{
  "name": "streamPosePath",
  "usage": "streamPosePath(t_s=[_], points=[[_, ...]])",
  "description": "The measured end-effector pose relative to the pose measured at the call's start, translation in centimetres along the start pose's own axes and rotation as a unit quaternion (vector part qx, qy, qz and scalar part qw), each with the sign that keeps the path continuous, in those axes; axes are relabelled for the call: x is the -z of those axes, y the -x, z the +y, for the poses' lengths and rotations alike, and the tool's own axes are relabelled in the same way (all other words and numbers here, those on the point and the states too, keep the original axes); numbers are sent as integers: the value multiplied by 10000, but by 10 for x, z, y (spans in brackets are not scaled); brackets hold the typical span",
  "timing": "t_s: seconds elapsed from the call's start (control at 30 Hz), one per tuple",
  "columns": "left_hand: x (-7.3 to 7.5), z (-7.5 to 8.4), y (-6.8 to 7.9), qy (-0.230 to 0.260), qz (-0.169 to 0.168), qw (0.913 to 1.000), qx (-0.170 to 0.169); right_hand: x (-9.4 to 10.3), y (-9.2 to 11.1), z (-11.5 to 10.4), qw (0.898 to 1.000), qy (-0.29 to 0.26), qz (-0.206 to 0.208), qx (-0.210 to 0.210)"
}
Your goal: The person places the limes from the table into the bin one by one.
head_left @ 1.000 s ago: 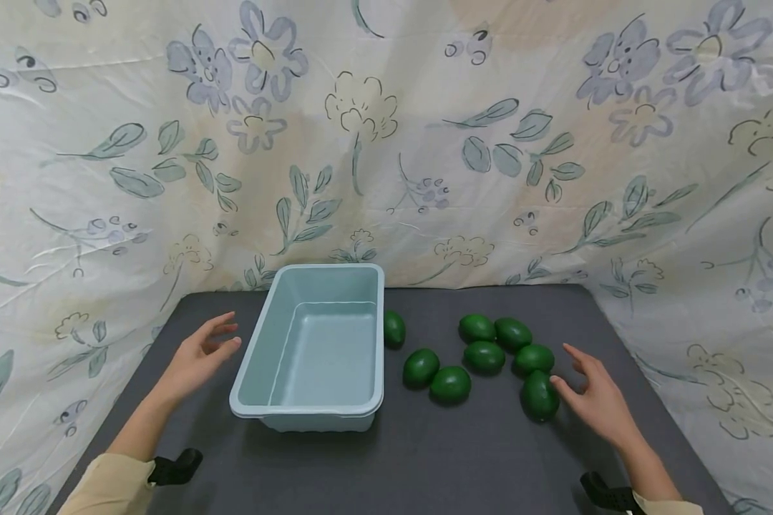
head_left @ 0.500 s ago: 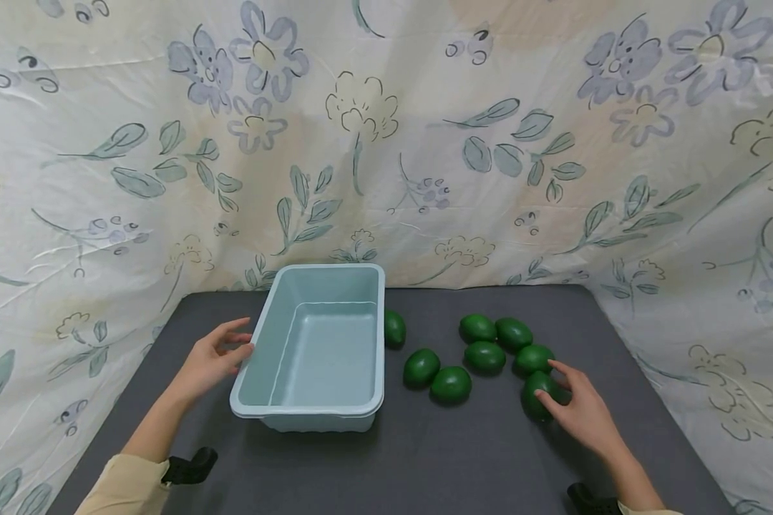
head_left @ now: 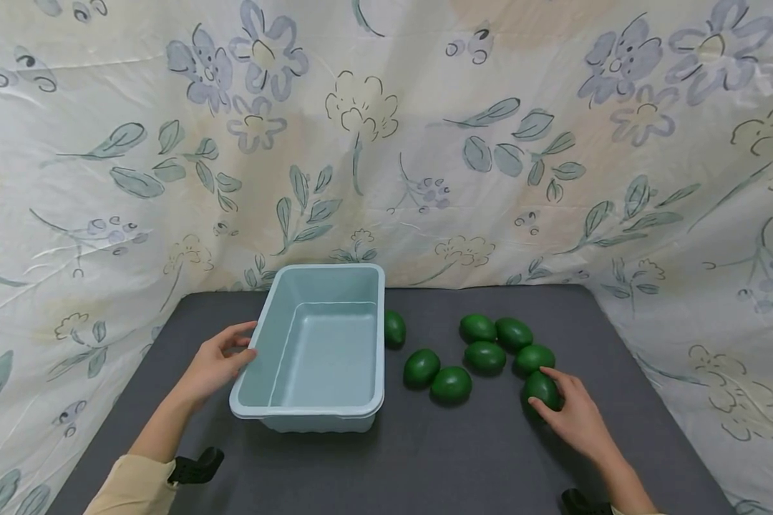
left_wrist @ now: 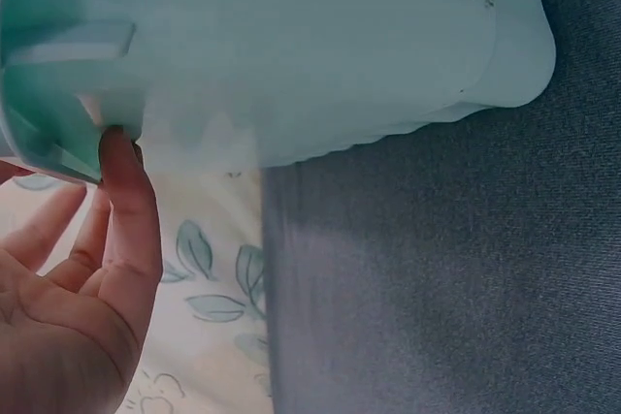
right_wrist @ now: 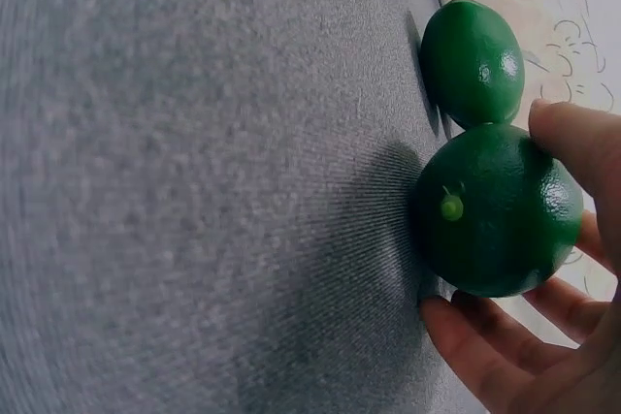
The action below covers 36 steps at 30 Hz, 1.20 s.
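My right hand (head_left: 576, 415) curls around a glossy dark green avocado (head_left: 542, 390), thumb on its near side and fingers around the far side. In the right wrist view this avocado (right_wrist: 497, 210) shows a small pale stem nub, close over the cloth, and another avocado (right_wrist: 473, 63) lies right behind it. My left hand (head_left: 215, 365) is at the left rim of a pale blue-green plastic basin (head_left: 245, 413), thumb and fingertips on the rim. The left wrist view shows that hand (left_wrist: 82, 278) with its thumb tip under the basin's rim (left_wrist: 58, 167). The basin has nothing in it.
More avocados (head_left: 485, 357) lie loosely grouped right of the basin, with one (head_left: 394, 330) partly hidden behind its right wall. A dark grey cloth (head_left: 438, 458) covers the table. Behind stands a floral curtain (head_left: 386, 164) along the far edge.
My right hand has moved left onto the nearest right avocado and closed its fingers around it. My left hand has moved right to the basin's rim. The basin has stayed put.
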<state>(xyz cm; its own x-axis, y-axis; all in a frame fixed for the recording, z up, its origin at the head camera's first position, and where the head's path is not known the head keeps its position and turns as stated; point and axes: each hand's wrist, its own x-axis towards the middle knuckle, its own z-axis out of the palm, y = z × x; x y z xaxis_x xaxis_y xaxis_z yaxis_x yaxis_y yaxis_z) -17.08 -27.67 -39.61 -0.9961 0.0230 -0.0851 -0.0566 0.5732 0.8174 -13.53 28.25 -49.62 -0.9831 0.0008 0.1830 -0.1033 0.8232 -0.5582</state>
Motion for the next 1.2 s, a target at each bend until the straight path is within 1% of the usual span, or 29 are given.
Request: streamPosePath(t_s=[0.33,0.73,0.93,1.2], points=[[1,2,0,232,-82,9997,68,-3,-1,-2,10000,53,-45,50],[2,3,-1,304,-140,9994,83,3,-5,-10,9997,-66,128,189],[2,2,-1,383,-160,9991,67,6,-10,-16,9991,-96,306,289],[3,2,-2,393,-183,9990,88,9,-20,-27,9988,-209,273,342]])
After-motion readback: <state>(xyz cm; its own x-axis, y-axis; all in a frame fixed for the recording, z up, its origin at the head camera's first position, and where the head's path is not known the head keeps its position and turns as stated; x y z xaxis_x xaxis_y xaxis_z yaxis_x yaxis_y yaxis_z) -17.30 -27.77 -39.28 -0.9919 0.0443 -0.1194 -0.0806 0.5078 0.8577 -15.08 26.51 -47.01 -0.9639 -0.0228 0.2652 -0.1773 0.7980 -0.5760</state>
